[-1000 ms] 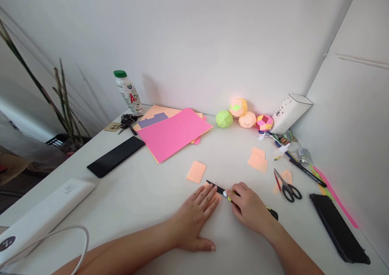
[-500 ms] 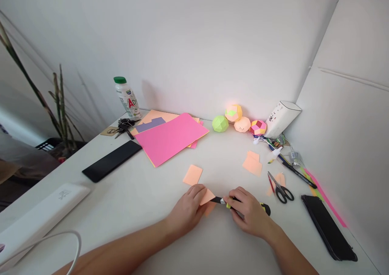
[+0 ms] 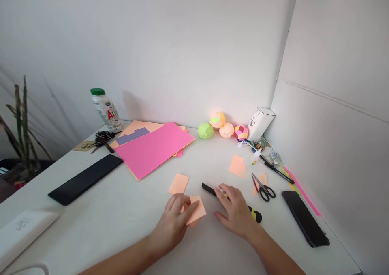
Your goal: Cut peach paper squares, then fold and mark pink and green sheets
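My left hand (image 3: 173, 221) pinches a small peach paper piece (image 3: 197, 210) between thumb and fingers. Part of that paper is bent under or doubled, with a lower edge showing beneath. A flat peach paper rectangle (image 3: 179, 183) lies just behind the same hand. My right hand (image 3: 235, 210) is over a black and yellow utility knife (image 3: 255, 215), its thumb and fingers apart. The knife's dark blade (image 3: 209, 189) points left toward the paper. The hand covers the middle of the knife's handle.
Pink paper sheets (image 3: 154, 149) lie at the back left, near a bottle (image 3: 107, 110) and keys (image 3: 103, 139). Paper polyhedra (image 3: 206, 131) line the wall. Scissors (image 3: 265, 192), peach scraps (image 3: 238, 166) and a black phone-like slab (image 3: 305, 218) sit to the right. A black slab (image 3: 86, 179) is at left.
The knife's blade has come away from the paper, and my right hand's grip on the knife has loosened. My left hand has drawn the peach paper leftward. The view has turned right.
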{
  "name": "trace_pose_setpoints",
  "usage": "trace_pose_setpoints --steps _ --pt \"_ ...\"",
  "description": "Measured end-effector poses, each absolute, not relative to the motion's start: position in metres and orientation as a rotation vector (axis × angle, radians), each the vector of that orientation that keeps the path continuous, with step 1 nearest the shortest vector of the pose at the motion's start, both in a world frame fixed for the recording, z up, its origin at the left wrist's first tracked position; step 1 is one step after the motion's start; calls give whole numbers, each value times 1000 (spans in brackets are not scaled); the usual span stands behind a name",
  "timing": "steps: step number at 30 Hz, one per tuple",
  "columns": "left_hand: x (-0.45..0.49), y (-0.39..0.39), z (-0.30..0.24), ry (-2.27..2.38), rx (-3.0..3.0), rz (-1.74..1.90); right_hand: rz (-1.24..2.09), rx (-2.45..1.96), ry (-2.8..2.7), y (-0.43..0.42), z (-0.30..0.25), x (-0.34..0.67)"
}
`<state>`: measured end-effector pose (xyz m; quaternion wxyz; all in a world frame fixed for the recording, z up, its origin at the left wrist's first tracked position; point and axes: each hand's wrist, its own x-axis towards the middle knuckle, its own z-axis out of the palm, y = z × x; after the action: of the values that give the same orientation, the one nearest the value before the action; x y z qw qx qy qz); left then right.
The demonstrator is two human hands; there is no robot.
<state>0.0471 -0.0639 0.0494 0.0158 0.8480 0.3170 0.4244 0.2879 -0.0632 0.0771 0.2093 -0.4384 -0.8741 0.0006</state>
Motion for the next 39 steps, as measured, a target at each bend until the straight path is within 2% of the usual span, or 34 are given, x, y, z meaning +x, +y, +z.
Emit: trace_pose_setpoints --steps 5,9,12,14,19,24,39 --pt "52 -71 48 898 2704 1130 394 -796 -2374 -79 78 264" --pt "53 -72 51 817 2680 1081 466 -738 -2225 -77 77 260" --pt "51 -70 52 829 2647 1159 369 -742 -2202 -72 76 268" --pt "49 -68 50 872 2598 1176 179 -824 -2165 -66 75 280" --pt "46 -63 41 945 2552 1107 -375 -1378 -1907 -28 66 333" --pt "46 -58 39 1036 2544 935 -354 -1542 -2013 0 52 370" --pt "43 -62 53 1112 2639 590 -276 -1581 -2159 -8 50 364"
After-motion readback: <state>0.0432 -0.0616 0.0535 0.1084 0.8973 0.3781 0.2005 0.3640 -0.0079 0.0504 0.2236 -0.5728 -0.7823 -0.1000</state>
